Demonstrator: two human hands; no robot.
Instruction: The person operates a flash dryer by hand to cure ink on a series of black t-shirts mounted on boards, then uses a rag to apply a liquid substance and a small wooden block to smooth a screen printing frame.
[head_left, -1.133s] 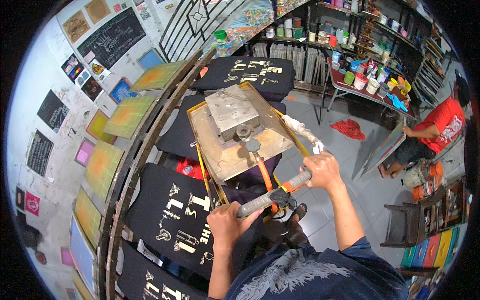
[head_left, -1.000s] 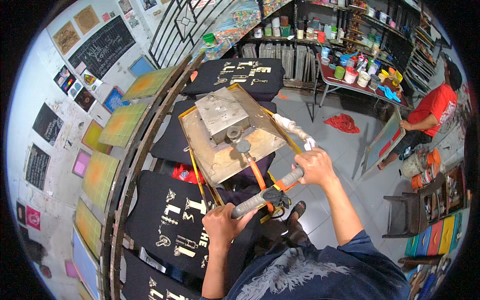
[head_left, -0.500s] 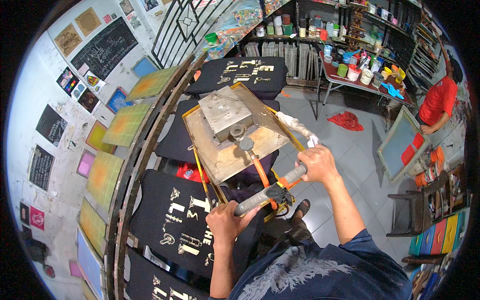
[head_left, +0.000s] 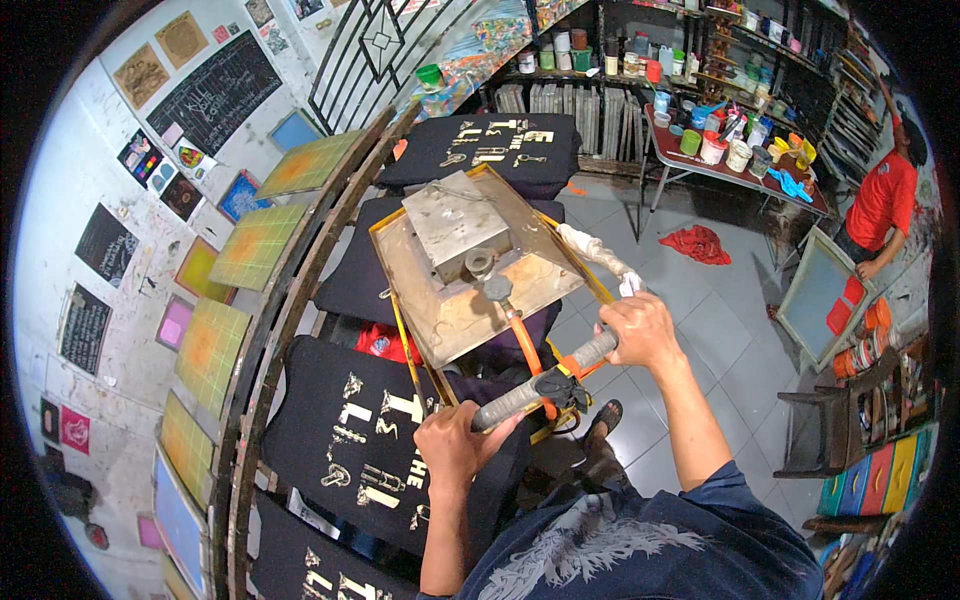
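Observation:
Both my hands grip a grey-wrapped handlebar: my left hand is closed round its left end, my right hand round its right end. The bar belongs to a wide metal heater hood with a yellow frame and a boxy metal top. An orange hose runs from a grey round fitting near the bar. The hood hangs over a row of black T-shirts. One printed T-shirt lies left of my left hand, and another lies beyond the hood.
Dark rails run along the left, with yellow-green screens leaning behind them. At the back right stands a table of paint tubs. A person in a red shirt holds a framed screen. A red cloth lies on the tiled floor.
My view has shifted slightly. My hands keep their hold on the handlebar, and the heater hood stays over the same shirts. The person at right has shifted a little with the framed screen.

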